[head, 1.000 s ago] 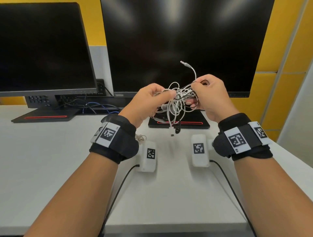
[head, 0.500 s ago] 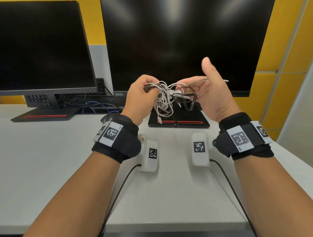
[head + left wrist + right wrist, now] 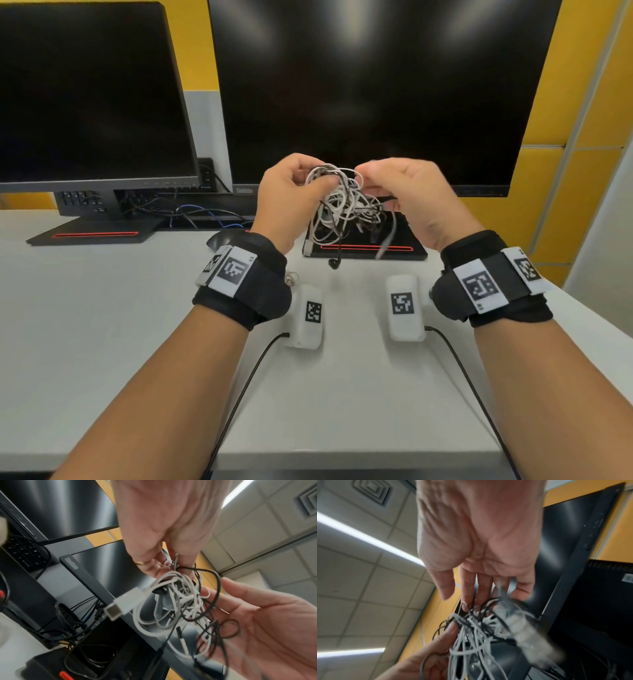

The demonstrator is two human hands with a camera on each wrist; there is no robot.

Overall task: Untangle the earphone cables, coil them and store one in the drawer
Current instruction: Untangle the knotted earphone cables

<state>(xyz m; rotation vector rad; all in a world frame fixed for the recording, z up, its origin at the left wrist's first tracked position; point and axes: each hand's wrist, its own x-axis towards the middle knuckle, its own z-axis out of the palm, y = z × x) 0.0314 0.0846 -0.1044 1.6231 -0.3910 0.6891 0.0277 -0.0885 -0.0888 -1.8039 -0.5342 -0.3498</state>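
Pinching the top of a knotted clump of thin white and black earphone cables [image 3: 346, 205] above the white desk [image 3: 85, 325], the left hand [image 3: 287, 202] grips it from the left while the right hand [image 3: 414, 202] nips strands just beside, loose ends dangling downward.

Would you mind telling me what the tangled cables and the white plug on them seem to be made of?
Tangled cables: thin white and black cords, apparently soft rubbery plastic with a matte look, since they bend into loose loops.
White plug: likely smooth hard plastic body with a grey, metallic-looking tip; blur leaves this uncertain.
Both hands hold the tangle: left hand, right hand.
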